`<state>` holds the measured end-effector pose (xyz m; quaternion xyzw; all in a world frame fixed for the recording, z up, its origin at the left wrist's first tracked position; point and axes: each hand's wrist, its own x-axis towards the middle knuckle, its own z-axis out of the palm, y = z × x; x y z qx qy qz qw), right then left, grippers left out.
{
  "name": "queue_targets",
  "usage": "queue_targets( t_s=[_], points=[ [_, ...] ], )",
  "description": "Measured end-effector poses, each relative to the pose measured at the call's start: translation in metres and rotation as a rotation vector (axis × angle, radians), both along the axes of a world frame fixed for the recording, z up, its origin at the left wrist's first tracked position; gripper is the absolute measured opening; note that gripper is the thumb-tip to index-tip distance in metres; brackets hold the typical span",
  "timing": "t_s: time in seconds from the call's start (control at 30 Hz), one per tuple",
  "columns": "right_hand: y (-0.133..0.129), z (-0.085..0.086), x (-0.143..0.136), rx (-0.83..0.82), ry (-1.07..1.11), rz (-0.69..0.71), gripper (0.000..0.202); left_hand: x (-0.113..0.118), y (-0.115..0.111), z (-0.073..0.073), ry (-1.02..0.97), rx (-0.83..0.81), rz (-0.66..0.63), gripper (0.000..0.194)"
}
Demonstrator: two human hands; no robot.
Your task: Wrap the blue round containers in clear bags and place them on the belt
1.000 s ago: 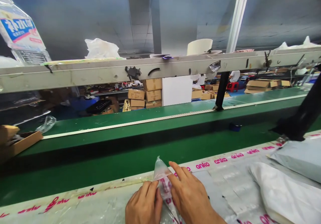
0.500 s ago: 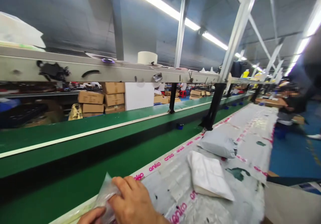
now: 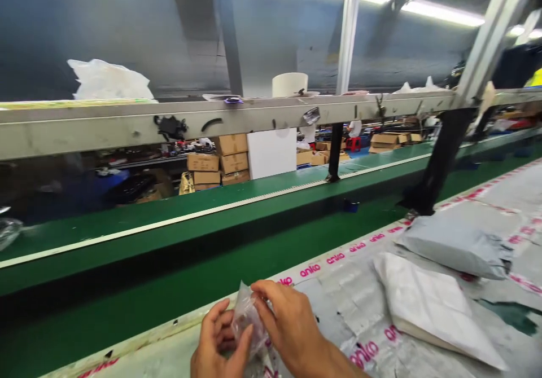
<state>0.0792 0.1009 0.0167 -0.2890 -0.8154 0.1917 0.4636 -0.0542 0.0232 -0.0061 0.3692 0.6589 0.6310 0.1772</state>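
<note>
Between my hands, low in the middle of the head view, is a small clear plastic bag (image 3: 244,313), its pointed corner sticking up. My left hand (image 3: 218,341) curls around the bag's left side, thumb pressed against its front. From the right, my right hand (image 3: 290,319) pinches the bag near its upper edge with thumb and fingers. Whatever may lie inside the bag cannot be made out. Both hands are just over the near edge of the worktable (image 3: 339,293), which is covered in grey sheeting printed with pink lettering.
Right of my hands lie a folded white packet (image 3: 436,304) and a grey plastic mailer (image 3: 457,245). A green conveyor belt (image 3: 139,293) runs past the table. Above it is a metal rail (image 3: 254,115) carrying a white roll (image 3: 290,84). A dark post (image 3: 442,158) stands beside the table.
The view has swung left, so the table, packet and mailer appear farther right. My left hand has come further into view around the bag; my right hand still holds it.
</note>
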Motion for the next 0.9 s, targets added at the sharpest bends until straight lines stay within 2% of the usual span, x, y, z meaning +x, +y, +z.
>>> queue_targets(
  t_s=[0.13,0.23,0.33,0.43,0.5,0.57,0.67,0.73,0.9],
  points=[
    [-0.007,-0.001,-0.002,0.075,-0.002,0.05,0.022,-0.008,-0.006,0.004,0.102,-0.065,-0.076,0.04],
    [-0.01,0.003,-0.001,0.061,0.04,0.077,0.027,-0.011,-0.01,0.007,0.1,0.001,-0.108,0.034],
    [-0.01,0.008,0.002,-0.213,0.135,0.06,0.031,-0.014,-0.011,0.008,-0.11,-0.033,-0.121,0.042],
    [0.0,0.009,0.004,-0.535,0.258,0.009,0.038,-0.018,-0.01,0.009,-0.52,-0.046,-0.214,0.052],
    [0.011,0.007,0.004,-0.715,0.323,0.005,0.046,-0.019,-0.009,0.014,-0.759,-0.004,-0.281,0.052],
    [0.018,0.004,0.003,-0.874,0.352,0.051,0.053,-0.016,-0.008,0.02,-0.875,0.025,-0.319,0.047],
    [0.018,0.002,0.0,-1.02,0.346,0.188,0.045,-0.011,-0.006,0.024,-0.912,0.05,-0.365,0.042],
    [0.014,0.001,-0.004,-1.038,0.358,0.24,0.037,-0.011,-0.005,0.019,-0.904,0.031,-0.348,0.048],
    [0.019,-0.007,-0.014,-0.958,0.388,0.153,0.036,-0.026,-0.001,-0.001,-0.706,-0.064,-0.156,0.07]
  ],
)
